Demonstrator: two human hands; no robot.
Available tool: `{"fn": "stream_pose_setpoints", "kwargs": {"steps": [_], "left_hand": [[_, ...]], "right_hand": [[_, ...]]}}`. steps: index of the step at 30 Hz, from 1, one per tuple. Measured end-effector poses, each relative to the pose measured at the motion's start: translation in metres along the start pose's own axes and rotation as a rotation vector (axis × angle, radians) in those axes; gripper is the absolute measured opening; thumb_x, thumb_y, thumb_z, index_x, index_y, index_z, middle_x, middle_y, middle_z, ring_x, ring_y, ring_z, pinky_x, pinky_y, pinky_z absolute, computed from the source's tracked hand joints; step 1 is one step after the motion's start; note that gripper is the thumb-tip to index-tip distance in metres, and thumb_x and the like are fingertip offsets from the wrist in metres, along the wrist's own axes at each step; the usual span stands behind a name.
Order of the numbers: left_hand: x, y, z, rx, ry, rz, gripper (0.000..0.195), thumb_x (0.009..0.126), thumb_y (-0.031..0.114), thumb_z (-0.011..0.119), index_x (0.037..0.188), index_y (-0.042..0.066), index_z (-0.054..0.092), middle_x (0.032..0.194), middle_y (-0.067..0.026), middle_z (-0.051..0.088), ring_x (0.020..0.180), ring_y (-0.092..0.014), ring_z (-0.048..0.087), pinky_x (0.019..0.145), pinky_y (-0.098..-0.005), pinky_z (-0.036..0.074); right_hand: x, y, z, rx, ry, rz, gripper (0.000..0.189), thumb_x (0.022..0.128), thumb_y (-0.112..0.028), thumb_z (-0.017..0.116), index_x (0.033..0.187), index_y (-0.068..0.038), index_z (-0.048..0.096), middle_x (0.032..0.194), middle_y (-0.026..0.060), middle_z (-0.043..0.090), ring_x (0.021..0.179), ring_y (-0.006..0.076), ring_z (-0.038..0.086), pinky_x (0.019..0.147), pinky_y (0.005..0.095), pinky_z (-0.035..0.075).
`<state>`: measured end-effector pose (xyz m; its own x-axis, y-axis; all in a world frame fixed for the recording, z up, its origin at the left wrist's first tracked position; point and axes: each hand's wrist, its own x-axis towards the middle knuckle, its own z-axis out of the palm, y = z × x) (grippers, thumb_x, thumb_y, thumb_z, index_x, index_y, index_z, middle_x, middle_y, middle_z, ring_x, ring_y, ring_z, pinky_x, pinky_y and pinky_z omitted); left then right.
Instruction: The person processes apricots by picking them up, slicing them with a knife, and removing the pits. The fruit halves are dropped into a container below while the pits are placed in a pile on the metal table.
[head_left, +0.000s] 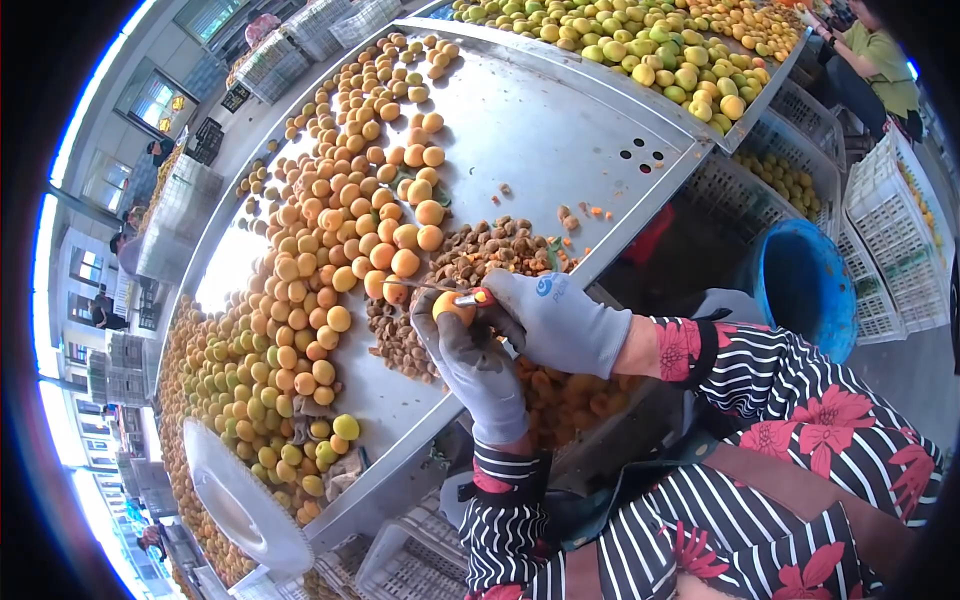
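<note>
My left hand (472, 367), in a grey work glove with a dark-stained palm, holds an orange apricot (450, 306). My right hand (566, 322), gloved likewise, grips a slim knife-like tool (480, 298) with a red handle. The tool's metal part lies against the apricot; the exact contact is hidden by fingers and glare. Just beyond my hands is a heap of brown apricot stones (480, 259) on the metal table (525, 127). Many whole apricots (352, 217) spread over its left side. Below my wrists, orange apricot pieces (574, 397) fill a container whose rim is mostly hidden.
A translucent round lid or basin (244, 502) leans on the fruit at lower left. A blue bucket (806, 285) and white plastic crates (896, 225) stand at right. Another person (874, 75) sits by the far fruit table. An empty-looking crate (416, 559) lies under the near edge.
</note>
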<state>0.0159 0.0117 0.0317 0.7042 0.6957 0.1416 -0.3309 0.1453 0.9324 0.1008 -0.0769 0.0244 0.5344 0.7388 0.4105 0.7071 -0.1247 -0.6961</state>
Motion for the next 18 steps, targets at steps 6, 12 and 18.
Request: {"fn": "stream_pose_setpoints", "kwargs": {"steps": [6, 12, 18], "left_hand": [[0.005, -0.005, -0.006, 0.271, 0.074, 0.136, 0.035, 0.106, 0.030, 0.041, 0.127, 0.003, 0.046, 0.092, -0.0101, 0.059, 0.073, -0.015, 0.058, 0.062, -0.0237, 0.045], [0.007, -0.001, -0.024, 0.466, -0.080, 0.379, 0.017, 0.098, 0.003, 0.048, 0.111, -0.002, 0.059, 0.120, -0.0106, 0.057, 0.103, -0.019, 0.060, 0.082, -0.0321, 0.053], [0.012, -0.014, -0.024, -0.424, -0.064, -0.002, 0.029, 0.106, 0.022, 0.054, 0.124, 0.000, 0.060, 0.121, -0.0096, 0.061, 0.112, -0.022, 0.062, 0.092, -0.0375, 0.055]], "right_hand": [[0.004, 0.000, 0.006, 0.262, -0.082, 0.081, 0.019, 0.102, -0.020, 0.054, 0.111, -0.003, 0.057, 0.087, 0.0263, 0.068, 0.082, 0.0416, 0.070, 0.067, 0.0472, 0.054], [0.015, -0.002, -0.029, 0.911, -0.553, 0.471, 0.037, 0.110, -0.037, 0.047, 0.112, -0.003, 0.062, 0.074, 0.0015, 0.061, 0.065, 0.0105, 0.059, 0.058, 0.0281, 0.049], [0.010, -0.004, -0.023, 0.774, -0.321, 0.343, 0.036, 0.109, -0.038, 0.050, 0.109, -0.004, 0.061, 0.079, 0.0048, 0.060, 0.069, 0.0109, 0.057, 0.060, 0.0280, 0.046]]}}
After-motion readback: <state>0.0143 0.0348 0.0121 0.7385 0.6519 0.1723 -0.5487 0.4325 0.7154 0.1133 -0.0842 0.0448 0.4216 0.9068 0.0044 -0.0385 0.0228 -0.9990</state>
